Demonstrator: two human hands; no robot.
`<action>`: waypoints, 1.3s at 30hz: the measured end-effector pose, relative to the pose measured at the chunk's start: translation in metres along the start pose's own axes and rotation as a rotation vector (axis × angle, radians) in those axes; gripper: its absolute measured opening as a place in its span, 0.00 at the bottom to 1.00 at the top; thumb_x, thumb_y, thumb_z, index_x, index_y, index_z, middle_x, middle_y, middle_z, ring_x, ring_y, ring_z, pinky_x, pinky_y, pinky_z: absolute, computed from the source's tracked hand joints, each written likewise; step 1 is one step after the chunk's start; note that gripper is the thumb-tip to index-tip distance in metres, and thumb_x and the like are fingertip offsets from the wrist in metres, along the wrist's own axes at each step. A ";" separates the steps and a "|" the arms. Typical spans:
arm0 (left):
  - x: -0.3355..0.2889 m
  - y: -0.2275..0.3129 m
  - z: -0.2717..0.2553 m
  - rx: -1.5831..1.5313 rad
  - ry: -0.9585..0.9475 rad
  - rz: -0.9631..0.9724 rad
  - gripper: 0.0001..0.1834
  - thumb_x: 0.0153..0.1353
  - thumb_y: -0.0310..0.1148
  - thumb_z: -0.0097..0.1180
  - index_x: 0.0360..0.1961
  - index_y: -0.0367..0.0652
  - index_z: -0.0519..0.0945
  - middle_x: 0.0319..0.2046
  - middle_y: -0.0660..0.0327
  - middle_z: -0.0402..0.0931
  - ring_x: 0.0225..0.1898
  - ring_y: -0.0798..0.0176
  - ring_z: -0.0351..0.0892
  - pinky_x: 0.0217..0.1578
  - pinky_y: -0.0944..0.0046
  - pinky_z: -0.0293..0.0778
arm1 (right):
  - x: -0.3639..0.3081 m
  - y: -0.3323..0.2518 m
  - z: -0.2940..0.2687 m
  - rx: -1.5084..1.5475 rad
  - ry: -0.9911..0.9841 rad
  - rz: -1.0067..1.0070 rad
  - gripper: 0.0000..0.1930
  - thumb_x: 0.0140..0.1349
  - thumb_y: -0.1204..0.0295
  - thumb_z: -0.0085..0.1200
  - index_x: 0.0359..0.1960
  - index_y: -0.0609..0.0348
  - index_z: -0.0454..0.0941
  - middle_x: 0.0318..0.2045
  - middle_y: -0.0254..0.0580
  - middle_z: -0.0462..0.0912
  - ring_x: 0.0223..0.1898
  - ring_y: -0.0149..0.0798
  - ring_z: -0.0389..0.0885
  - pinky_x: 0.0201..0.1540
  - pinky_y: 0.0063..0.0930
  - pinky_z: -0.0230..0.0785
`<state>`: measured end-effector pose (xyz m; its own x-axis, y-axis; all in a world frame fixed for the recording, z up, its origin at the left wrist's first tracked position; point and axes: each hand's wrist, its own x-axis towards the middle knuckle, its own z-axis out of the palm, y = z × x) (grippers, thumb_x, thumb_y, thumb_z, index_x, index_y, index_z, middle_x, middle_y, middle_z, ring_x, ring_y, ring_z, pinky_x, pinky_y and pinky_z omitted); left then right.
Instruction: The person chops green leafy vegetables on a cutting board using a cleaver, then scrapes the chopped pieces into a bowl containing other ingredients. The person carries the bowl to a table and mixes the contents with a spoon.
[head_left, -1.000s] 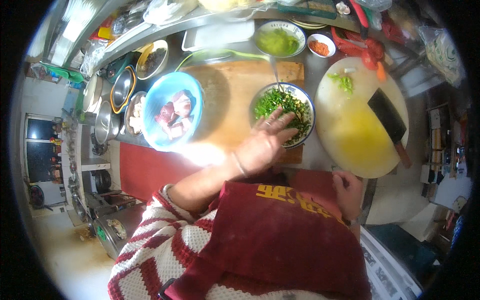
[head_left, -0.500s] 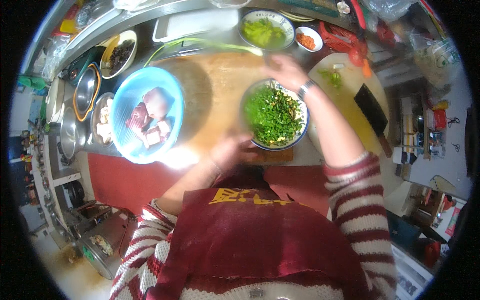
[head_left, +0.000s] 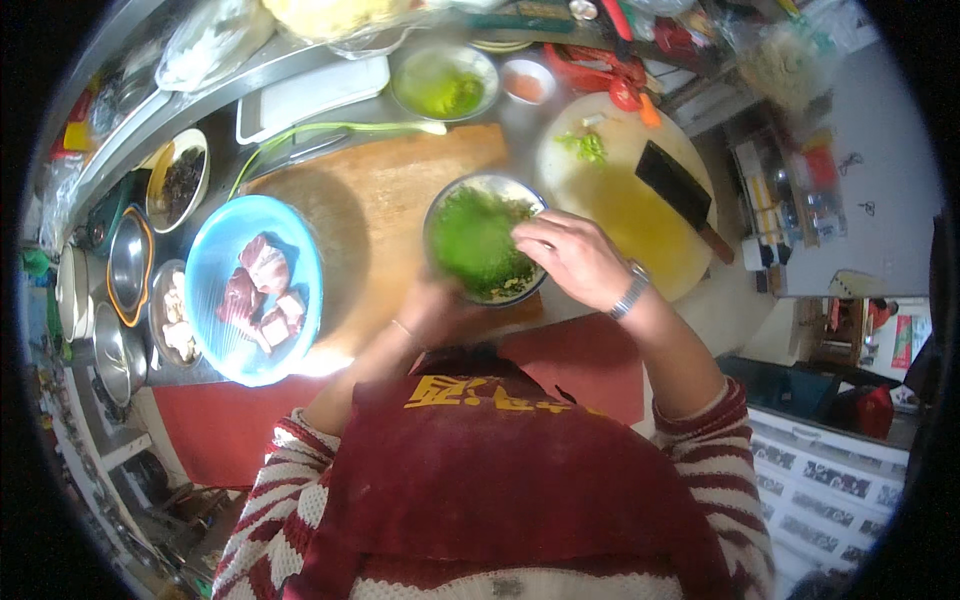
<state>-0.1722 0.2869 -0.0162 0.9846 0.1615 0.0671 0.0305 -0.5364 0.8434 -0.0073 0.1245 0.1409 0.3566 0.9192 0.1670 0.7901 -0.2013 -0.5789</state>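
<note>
A round bowl [head_left: 534,203] with a dark blue rim sits at the near right end of the wooden board, filled with chopped green herbs [head_left: 480,240], blurred in the middle, with pale yellowish bits at the edge. At its near left rim, my left hand [head_left: 440,308] is closed against the bowl, its fingers smeared and partly hidden. My right hand [head_left: 572,258], with a metal watch on the wrist, is over the bowl's right rim. Its fingers are bent and pressed together; what they pinch, if anything, is hidden.
Left of the wooden board [head_left: 400,190] stands a blue basin [head_left: 312,245] with raw meat under clear film. A round cutting board [head_left: 620,240] at right bears a dark-bladed cleaver [head_left: 672,185]. Behind are a bowl of green vegetables [head_left: 445,85], a small white bowl [head_left: 528,82] and a white tray [head_left: 310,100].
My right hand has come from the bowl's far edge toward me, to its right rim, and its fingers have drawn together. My left hand stays at the near left rim. The whole view has shifted.
</note>
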 end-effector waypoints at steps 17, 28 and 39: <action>0.027 0.191 0.076 -1.143 -0.350 -0.596 0.35 0.65 0.43 0.58 0.66 0.32 0.64 0.59 0.43 0.72 0.54 0.47 0.79 0.52 0.50 0.79 | -0.255 0.017 -0.086 0.610 0.710 0.691 0.14 0.74 0.68 0.48 0.41 0.68 0.82 0.25 0.40 0.83 0.22 0.29 0.80 0.26 0.23 0.73; 0.077 0.373 0.294 -1.240 -0.597 -0.491 0.37 0.70 0.51 0.53 0.69 0.36 0.61 0.62 0.45 0.70 0.61 0.45 0.73 0.56 0.47 0.75 | -0.468 0.053 -0.205 0.546 1.121 0.754 0.16 0.75 0.68 0.44 0.44 0.72 0.80 0.33 0.51 0.84 0.27 0.35 0.84 0.29 0.27 0.80; 0.151 0.444 0.441 -1.339 -0.868 -0.403 0.37 0.71 0.51 0.49 0.71 0.38 0.58 0.66 0.47 0.66 0.65 0.46 0.69 0.63 0.43 0.69 | -0.571 0.078 -0.298 0.056 1.130 0.771 0.15 0.74 0.70 0.46 0.45 0.71 0.81 0.31 0.49 0.86 0.27 0.36 0.86 0.31 0.28 0.81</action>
<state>0.0664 -0.2918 0.1331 0.7606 -0.6269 -0.1687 0.5858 0.5508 0.5945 -0.0007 -0.5169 0.2380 0.9230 -0.1984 0.3298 0.1967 -0.4932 -0.8474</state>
